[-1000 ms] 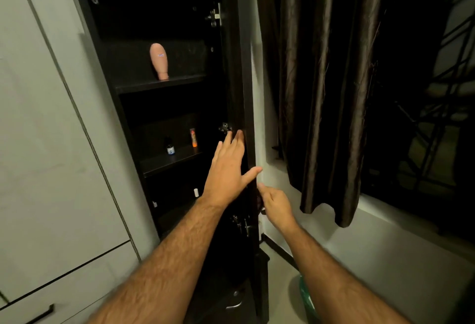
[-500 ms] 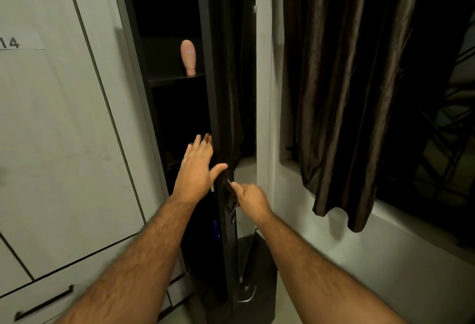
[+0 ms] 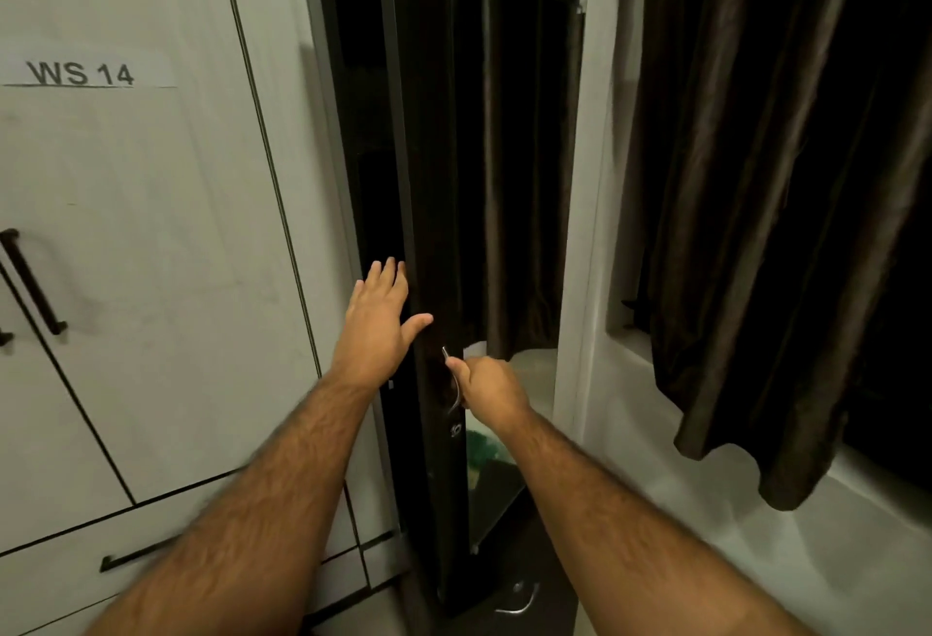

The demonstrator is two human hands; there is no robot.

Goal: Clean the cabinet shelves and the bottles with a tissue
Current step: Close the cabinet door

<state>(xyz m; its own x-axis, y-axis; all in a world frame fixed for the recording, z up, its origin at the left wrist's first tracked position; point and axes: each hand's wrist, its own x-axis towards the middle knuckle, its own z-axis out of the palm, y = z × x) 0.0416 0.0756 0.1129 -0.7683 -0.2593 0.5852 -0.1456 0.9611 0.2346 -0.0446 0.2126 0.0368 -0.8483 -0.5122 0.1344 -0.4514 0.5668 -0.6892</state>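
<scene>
The tall dark cabinet door point(image 3: 428, 181) stands nearly closed, leaving only a thin dark gap point(image 3: 353, 131) into the cabinet. The shelves and bottles are hidden behind it. My left hand point(image 3: 381, 322) lies flat with straight fingers against the door's edge. My right hand point(image 3: 484, 385) grips the metal door handle point(image 3: 452, 378) on the door's front. A mirror panel point(image 3: 514, 181) on the door reflects the curtain. No tissue is visible.
White wardrobe doors point(image 3: 151, 232) with a "WS 14" label point(image 3: 80, 74) and black handles point(image 3: 33, 282) fill the left. A dark curtain point(image 3: 781, 181) hangs over the window at right. A lower drawer with a metal handle point(image 3: 519, 600) sits below the door.
The cabinet door has swung from wide open to nearly closed, hiding the pink bottle and shelves. My right hand stayed at the handle; my left hand followed the door's edge.
</scene>
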